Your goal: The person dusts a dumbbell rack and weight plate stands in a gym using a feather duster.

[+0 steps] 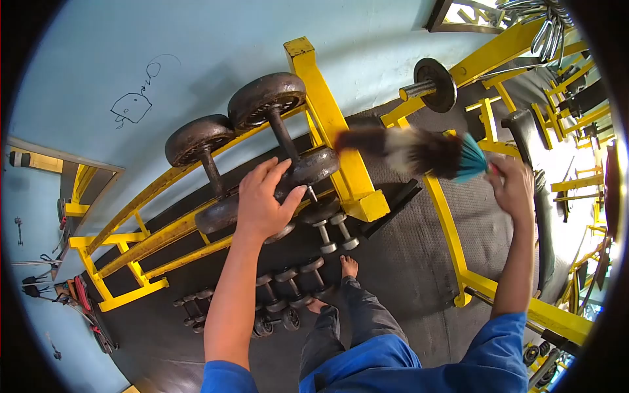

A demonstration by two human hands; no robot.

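My left hand point(263, 200) rests with fingers spread on the near plate of a large black dumbbell point(283, 134) that lies on a yellow rack point(331, 118). A second large dumbbell point(203, 164) lies beside it to the left on the same rack. My right hand point(514, 187) grips the handle of a feather duster point(419, 152) with black and white feathers and a teal collar. The duster's feathers point left, over the rack's yellow upright.
Several small dumbbells point(288, 288) lie on the black rubber floor under the rack, near my bare feet point(349, 265). A loaded barbell end point(432, 84) sticks out at the back. Yellow machine frames point(458, 255) and a black bench pad point(534, 164) stand to the right. A pale blue wall is behind.
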